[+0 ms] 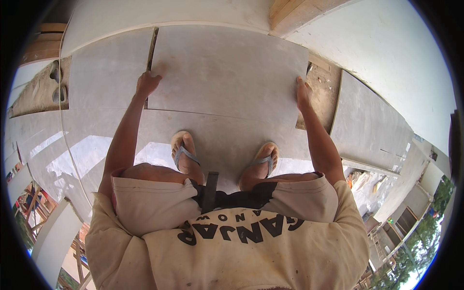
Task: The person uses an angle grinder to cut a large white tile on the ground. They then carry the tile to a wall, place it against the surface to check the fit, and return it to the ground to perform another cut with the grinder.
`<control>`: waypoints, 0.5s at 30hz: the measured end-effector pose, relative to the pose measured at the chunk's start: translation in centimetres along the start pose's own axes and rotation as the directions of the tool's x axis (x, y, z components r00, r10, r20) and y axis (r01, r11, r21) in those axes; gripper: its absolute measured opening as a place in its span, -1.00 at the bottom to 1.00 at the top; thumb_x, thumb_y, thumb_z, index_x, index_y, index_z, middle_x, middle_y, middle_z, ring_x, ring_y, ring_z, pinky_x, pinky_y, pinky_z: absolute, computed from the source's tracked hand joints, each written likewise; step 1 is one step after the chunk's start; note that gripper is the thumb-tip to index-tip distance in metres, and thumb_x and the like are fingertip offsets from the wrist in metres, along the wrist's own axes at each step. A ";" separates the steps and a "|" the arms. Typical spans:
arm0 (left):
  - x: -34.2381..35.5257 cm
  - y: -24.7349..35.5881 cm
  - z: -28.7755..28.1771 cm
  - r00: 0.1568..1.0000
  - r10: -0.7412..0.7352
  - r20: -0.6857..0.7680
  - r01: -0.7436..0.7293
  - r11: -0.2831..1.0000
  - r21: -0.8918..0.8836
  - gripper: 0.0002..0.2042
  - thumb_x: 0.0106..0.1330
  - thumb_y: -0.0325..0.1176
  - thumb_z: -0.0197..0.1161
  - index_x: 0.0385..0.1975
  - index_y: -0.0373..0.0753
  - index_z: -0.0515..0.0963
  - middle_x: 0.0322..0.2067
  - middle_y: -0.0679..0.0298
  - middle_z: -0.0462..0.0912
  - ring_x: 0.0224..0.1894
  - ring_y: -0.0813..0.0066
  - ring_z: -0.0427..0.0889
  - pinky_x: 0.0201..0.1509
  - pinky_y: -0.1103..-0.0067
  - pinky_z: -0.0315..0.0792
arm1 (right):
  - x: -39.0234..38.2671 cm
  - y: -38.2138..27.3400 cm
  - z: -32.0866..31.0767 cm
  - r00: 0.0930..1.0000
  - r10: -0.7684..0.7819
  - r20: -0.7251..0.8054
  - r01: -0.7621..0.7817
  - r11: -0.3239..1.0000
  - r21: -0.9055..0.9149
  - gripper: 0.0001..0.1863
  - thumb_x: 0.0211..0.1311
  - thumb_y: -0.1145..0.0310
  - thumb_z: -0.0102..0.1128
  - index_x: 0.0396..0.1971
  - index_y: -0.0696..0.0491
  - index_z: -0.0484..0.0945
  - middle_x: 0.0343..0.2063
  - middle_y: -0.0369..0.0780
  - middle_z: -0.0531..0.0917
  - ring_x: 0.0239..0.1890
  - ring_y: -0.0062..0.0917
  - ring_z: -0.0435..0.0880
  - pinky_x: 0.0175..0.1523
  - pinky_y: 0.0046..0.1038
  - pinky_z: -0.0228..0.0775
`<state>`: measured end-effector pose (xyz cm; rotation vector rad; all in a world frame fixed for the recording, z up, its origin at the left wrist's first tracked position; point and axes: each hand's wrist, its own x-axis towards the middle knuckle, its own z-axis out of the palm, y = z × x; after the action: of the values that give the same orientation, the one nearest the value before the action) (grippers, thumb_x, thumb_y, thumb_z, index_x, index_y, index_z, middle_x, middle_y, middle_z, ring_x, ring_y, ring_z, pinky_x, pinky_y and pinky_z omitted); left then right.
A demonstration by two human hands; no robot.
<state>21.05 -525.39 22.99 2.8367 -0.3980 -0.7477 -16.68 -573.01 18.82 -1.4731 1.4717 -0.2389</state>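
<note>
A large grey floor tile [227, 67] lies in front of my feet, with my arms stretched out to either side of it. My left hand [148, 84] grips its left edge, the thumb side toward the top face. At the opposite edge, my right hand [303, 93] has its fingers closed on the rim. The fingertips of both hands are hidden at the edges. A narrow dark gap [152, 44] parts this tile from the grey tile [108, 67] on its left. Its near edge runs along a thin seam beside the tiles under my feet.
To the right, a sandy bare strip [321, 89] separates the tile from another grey tile [365, 116]. A wooden post [295, 17] meets the floor at the far wall. On the left, a thin cord [72, 154] crosses the floor, and a sandy opening [41, 92] shows.
</note>
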 end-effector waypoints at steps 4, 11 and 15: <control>0.1 -2.1 -0.2 0.999 -0.034 0.003 0.034 0.999 -0.032 -0.33 0.19 0.03 0.34 0.08 -0.49 0.56 0.10 -0.26 0.60 0.21 -0.14 0.57 0.27 0.19 0.45 | -1.0 -0.2 1.7 1.000 -0.022 0.008 0.022 1.000 -0.012 -0.32 0.32 -0.06 0.25 0.11 0.31 0.57 0.02 0.05 0.68 0.13 -0.21 0.61 0.24 -0.29 0.37; -0.9 -0.2 -1.0 0.998 -0.041 0.057 0.045 0.997 -0.060 -0.37 0.18 -0.01 0.36 0.04 -0.50 0.57 0.02 -0.25 0.65 0.15 -0.15 0.61 0.21 0.19 0.49 | 1.1 1.6 0.2 1.000 -0.002 0.003 0.002 0.999 -0.035 -0.22 0.29 -0.09 0.28 0.13 0.41 0.52 0.08 0.14 0.64 0.20 -0.14 0.58 0.28 -0.27 0.34; -1.0 0.0 -1.1 0.999 -0.014 0.036 0.016 0.997 -0.075 -0.41 0.17 -0.04 0.36 -0.01 -0.51 0.58 -0.07 -0.22 0.69 0.08 -0.14 0.65 0.14 0.19 0.52 | 0.9 1.3 0.5 0.999 -0.004 -0.043 0.003 1.000 -0.018 -0.25 0.29 -0.07 0.28 0.11 0.39 0.54 0.04 0.11 0.66 0.15 -0.18 0.60 0.28 -0.28 0.34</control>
<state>20.72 -524.99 24.38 2.7631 -0.3467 -0.7989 -16.92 -573.18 17.18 -1.4934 1.5090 -0.2617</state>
